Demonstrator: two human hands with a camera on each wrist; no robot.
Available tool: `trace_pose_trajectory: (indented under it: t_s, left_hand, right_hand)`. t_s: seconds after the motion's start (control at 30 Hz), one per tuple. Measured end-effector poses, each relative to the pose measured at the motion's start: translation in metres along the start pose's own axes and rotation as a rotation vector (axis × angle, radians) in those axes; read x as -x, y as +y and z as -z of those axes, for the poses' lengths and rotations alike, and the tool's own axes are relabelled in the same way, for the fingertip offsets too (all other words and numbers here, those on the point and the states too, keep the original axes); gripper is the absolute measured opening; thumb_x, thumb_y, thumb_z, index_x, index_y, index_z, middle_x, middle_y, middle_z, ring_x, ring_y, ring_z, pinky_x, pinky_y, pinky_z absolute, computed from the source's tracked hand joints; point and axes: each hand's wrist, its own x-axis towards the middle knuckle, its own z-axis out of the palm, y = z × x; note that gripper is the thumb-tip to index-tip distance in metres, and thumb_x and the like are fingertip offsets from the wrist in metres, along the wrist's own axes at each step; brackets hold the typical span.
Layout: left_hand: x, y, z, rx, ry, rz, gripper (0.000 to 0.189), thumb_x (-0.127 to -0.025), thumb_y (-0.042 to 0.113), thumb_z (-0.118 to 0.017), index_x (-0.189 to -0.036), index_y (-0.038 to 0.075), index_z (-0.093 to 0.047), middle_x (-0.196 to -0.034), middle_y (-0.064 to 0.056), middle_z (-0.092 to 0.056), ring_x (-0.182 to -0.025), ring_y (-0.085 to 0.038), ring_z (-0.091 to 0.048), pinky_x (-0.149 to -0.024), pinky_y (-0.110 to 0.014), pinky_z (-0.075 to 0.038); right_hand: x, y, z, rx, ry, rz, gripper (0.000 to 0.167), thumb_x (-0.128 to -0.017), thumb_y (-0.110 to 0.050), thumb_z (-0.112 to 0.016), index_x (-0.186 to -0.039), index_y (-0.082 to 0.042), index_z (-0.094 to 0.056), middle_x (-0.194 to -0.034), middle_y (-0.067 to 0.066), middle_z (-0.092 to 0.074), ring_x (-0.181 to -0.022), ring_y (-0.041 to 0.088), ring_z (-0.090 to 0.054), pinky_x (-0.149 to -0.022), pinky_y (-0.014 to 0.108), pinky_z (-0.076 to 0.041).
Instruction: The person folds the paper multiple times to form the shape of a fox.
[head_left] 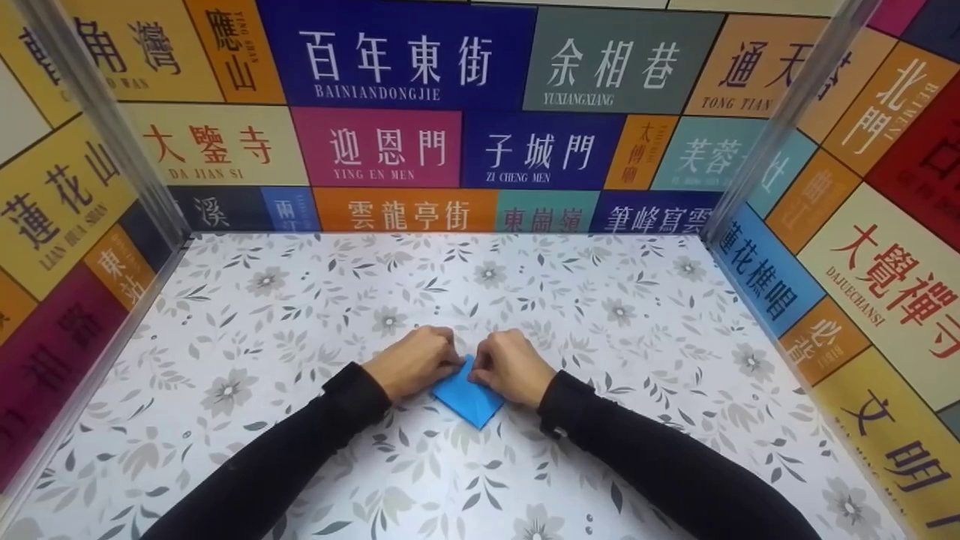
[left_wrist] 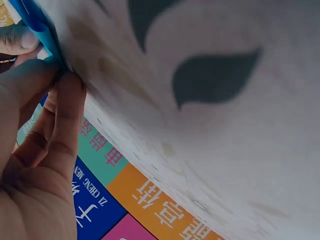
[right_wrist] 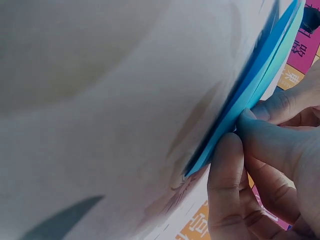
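A folded sheet of blue paper (head_left: 471, 401), diamond-shaped with one corner toward me, lies on the floral tabletop between my hands. At its upper left edge, the thumb and fingertips of my left hand (head_left: 420, 361) pinch the paper. My right hand (head_left: 517, 367) pinches the upper right edge, close to the top corner. From the right wrist view, the paper (right_wrist: 250, 82) shows stacked folded layers, with the right thumb and index finger at its edge. In the left wrist view only a strip of the paper (left_wrist: 47, 37) is visible beside the left fingertips.
The white tabletop (head_left: 300, 315) bears grey flowers and leaves. Colourful panels with Chinese lettering form a back wall (head_left: 405, 52), a left wall (head_left: 52, 187) and a right wall (head_left: 885, 225). Clear strips run along the corners.
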Motion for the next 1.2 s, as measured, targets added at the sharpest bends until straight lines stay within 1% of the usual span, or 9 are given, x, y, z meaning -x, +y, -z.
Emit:
trace_pose_trajectory:
  t_s: [0.1,0.2,0.23,0.5,0.73,0.8,0.93,1.03,1.2]
  left_hand:
    - [0.000,0.003,0.000,-0.028,0.009,-0.026,0.017,-0.100,-0.002,-0.079,-0.099,0.008,-0.093,-0.085,-0.009,-0.072,-0.079,-0.018,-0.063,-0.070,-0.027,-0.056]
    - [0.000,0.005,0.000,-0.037,0.006,-0.034,0.020,-0.098,-0.004,-0.078,-0.091,0.008,-0.091,-0.081,-0.009,-0.068,-0.076,-0.016,-0.058,-0.066,-0.025,-0.052]
    - [-0.001,0.005,0.001,-0.034,0.007,-0.032,0.019,-0.097,-0.005,-0.078,-0.091,0.007,-0.092,-0.080,-0.009,-0.068,-0.075,-0.015,-0.058,-0.066,-0.024,-0.052]
    - [0.000,0.008,0.000,-0.028,-0.004,0.002,0.016,-0.102,0.000,-0.080,-0.095,0.007,-0.093,-0.080,-0.009,-0.070,-0.072,-0.015,-0.058,-0.064,-0.024,-0.052]
    - [0.005,0.012,0.002,-0.045,-0.020,0.014,0.020,-0.099,-0.002,-0.081,-0.084,0.008,-0.088,-0.078,-0.006,-0.068,-0.072,-0.014,-0.057,-0.065,-0.022,-0.049]
    - [0.007,0.013,0.002,-0.045,-0.008,0.007,0.021,-0.098,-0.003,-0.081,-0.081,0.008,-0.086,-0.077,-0.007,-0.068,-0.072,-0.014,-0.057,-0.064,-0.022,-0.048]
    - [0.012,0.014,0.000,-0.035,0.033,-0.008,0.021,-0.098,-0.004,-0.080,-0.082,0.007,-0.087,-0.075,-0.007,-0.066,-0.070,-0.016,-0.057,-0.064,-0.022,-0.047]
    - [0.015,0.014,-0.002,-0.024,0.057,-0.010,0.022,-0.097,-0.006,-0.079,-0.081,0.007,-0.086,-0.074,-0.006,-0.063,-0.069,-0.013,-0.053,-0.063,-0.020,-0.045]
    - [0.020,0.015,-0.002,-0.024,0.072,-0.021,0.023,-0.095,-0.007,-0.079,-0.077,0.006,-0.083,-0.074,-0.006,-0.060,-0.069,-0.011,-0.050,-0.063,-0.020,-0.045]
  right_hand:
    - [0.000,0.000,0.000,-0.007,0.004,0.001,0.017,-0.090,-0.008,-0.098,-0.081,-0.007,-0.085,-0.075,0.004,-0.083,-0.072,0.022,-0.075,-0.068,0.030,-0.058]
    - [0.000,-0.002,0.000,-0.011,0.003,-0.003,0.017,-0.091,-0.007,-0.098,-0.080,-0.007,-0.084,-0.075,0.004,-0.082,-0.071,0.021,-0.074,-0.068,0.030,-0.057]
    - [0.000,-0.002,0.000,-0.010,0.003,-0.001,0.017,-0.090,-0.007,-0.098,-0.081,-0.007,-0.085,-0.075,0.005,-0.082,-0.071,0.022,-0.075,-0.068,0.030,-0.058]
    - [0.000,-0.003,-0.002,-0.001,-0.011,-0.008,0.016,-0.092,-0.009,-0.097,-0.082,-0.008,-0.085,-0.076,0.004,-0.083,-0.071,0.021,-0.075,-0.069,0.031,-0.059]
    - [0.000,-0.001,0.000,0.015,-0.007,0.004,0.017,-0.093,-0.010,-0.097,-0.081,-0.009,-0.085,-0.076,0.004,-0.082,-0.072,0.023,-0.076,-0.070,0.032,-0.061]
    - [0.000,-0.001,0.001,0.018,-0.004,0.007,0.017,-0.093,-0.010,-0.097,-0.081,-0.009,-0.085,-0.077,0.004,-0.083,-0.074,0.024,-0.077,-0.071,0.033,-0.061]
    - [0.000,0.000,0.001,0.018,-0.004,0.003,0.016,-0.094,-0.010,-0.097,-0.082,-0.008,-0.085,-0.077,0.005,-0.083,-0.075,0.026,-0.078,-0.071,0.034,-0.062]
    - [0.001,0.000,-0.001,0.018,-0.001,0.002,0.017,-0.094,-0.010,-0.097,-0.082,-0.008,-0.085,-0.078,0.005,-0.082,-0.075,0.026,-0.077,-0.070,0.032,-0.060]
    - [0.003,-0.001,-0.001,0.026,0.010,0.022,0.018,-0.093,-0.008,-0.097,-0.080,-0.007,-0.084,-0.078,0.007,-0.081,-0.074,0.026,-0.075,-0.069,0.030,-0.057]
